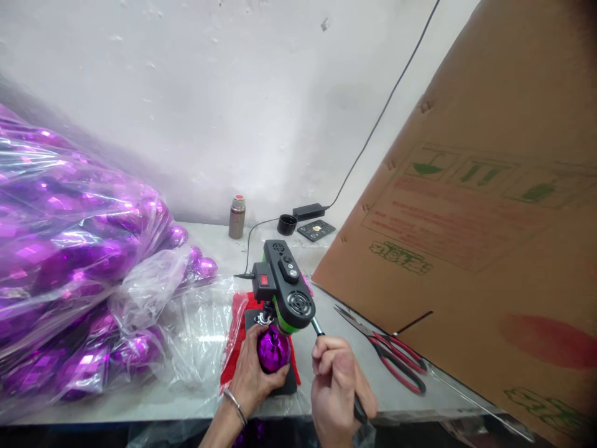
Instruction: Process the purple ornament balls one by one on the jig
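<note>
A shiny purple ball ornament (273, 350) sits in the grip of my left hand (252, 367), under the head of a small black and green bench press machine (288, 283). My right hand (338, 386) is wrapped round the black-handled lever (318, 326) on the machine's right side. The machine stands on a red cloth (228, 367), with its dark base partly covered by my left hand and the ball. Where the ball meets the machine's head is hard to see.
Clear plastic bags of purple balls (84, 249) fill the left. Scissors (387, 354) lie right of the machine, beside a large cardboard box (466, 205). Behind stand a flask (237, 218), a black cup (287, 224) and a power adapter (308, 212) with its cable.
</note>
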Demonstrator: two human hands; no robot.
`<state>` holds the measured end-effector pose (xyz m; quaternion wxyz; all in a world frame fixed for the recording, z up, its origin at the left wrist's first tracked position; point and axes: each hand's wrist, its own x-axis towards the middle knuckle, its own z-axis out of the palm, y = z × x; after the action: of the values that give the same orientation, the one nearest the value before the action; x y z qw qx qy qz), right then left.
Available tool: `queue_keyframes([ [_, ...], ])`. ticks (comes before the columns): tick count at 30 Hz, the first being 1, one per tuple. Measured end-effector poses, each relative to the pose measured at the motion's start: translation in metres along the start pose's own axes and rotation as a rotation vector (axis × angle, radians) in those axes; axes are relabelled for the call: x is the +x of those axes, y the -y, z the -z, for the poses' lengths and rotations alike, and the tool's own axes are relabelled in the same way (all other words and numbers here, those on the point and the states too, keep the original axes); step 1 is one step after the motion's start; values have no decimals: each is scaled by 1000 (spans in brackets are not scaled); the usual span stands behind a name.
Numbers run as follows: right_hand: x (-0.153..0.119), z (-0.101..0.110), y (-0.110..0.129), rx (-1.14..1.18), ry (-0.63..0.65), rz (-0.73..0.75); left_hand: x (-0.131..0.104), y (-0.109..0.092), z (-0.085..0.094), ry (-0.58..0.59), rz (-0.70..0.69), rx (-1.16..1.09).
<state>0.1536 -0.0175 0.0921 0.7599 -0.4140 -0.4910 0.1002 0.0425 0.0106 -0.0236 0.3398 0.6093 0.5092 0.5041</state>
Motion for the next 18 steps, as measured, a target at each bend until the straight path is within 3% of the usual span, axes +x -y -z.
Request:
queue_keyframes([
  [6,0,2,2,-19,4,-3,0,-2,-2,-2,9,9],
  [13,-13,-5,-13,12,-33,126,-1,0,-7,-1,7,3],
  [18,-12,1,-16,-1,23,202,-1,-1,-5,-3,-22,-12],
])
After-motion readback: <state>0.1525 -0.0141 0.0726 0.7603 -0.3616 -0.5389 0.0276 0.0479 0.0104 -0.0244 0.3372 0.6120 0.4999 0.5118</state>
